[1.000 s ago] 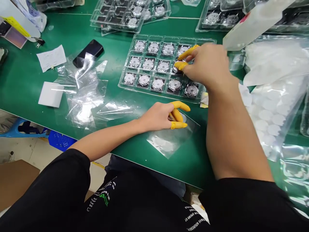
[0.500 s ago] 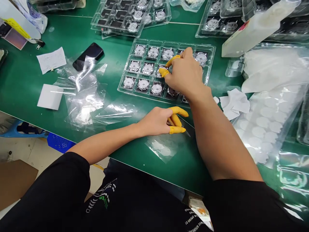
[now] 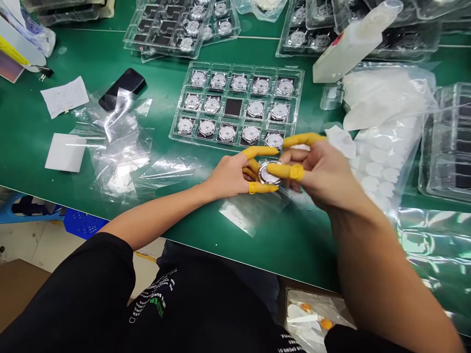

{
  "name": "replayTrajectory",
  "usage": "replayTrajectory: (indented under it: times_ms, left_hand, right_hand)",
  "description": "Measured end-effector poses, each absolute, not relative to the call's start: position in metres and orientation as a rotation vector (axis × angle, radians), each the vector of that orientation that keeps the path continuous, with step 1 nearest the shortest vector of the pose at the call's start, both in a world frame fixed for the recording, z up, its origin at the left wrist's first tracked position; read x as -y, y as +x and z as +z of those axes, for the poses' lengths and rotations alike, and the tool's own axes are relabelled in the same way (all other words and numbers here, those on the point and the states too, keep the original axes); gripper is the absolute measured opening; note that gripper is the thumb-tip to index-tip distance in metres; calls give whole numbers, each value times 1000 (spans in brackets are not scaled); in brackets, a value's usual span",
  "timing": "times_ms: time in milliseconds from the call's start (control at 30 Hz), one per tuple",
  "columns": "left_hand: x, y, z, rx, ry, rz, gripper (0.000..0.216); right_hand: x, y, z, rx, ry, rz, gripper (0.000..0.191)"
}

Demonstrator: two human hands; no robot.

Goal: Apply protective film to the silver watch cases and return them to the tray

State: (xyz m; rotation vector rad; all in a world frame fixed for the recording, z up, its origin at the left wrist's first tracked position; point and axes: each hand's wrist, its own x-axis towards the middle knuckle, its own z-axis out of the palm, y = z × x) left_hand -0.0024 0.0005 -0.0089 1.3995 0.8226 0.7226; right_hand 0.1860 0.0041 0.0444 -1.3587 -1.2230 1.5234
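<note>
My right hand (image 3: 312, 164), with yellow finger cots, pinches a round silver watch case (image 3: 270, 173) with a pale face. My left hand (image 3: 245, 172), also in yellow cots, meets it from the left; its index finger and thumb reach along the case's edges while its middle fingers curl inward. Whether a slim tool is still among those curled fingers is hidden. Just beyond the hands lies a clear compartment tray (image 3: 294, 117) of similar watch cases. One middle-row pocket (image 3: 233, 107) shows only its dark base. Under the hands is a small clear plastic film (image 3: 237, 215).
To the left lie crumpled clear bags (image 3: 125, 152), a phone (image 3: 123, 89), a paper note (image 3: 65, 96) and a white square pad (image 3: 66, 152). A plastic bottle (image 3: 353, 49) and a sheet of white round stickers (image 3: 382, 162) are on the right. More trays (image 3: 167, 29) stand behind.
My right hand has left the tray and come down to my left hand with a watch case. A middle-row pocket now shows bare. The view has shifted slightly to the right.
</note>
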Motion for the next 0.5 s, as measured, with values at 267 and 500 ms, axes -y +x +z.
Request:
replayTrajectory:
  times_ms: [267, 500]
  left_hand:
    - [2, -3, -6, -872, 1350, 730, 57]
    - [-3, -4, -6, -966, 1331, 734, 57]
  right_hand:
    - [10, 186, 20, 1174, -1396, 1473, 68]
    - [-9, 239, -3, 1782, -1453, 285, 20]
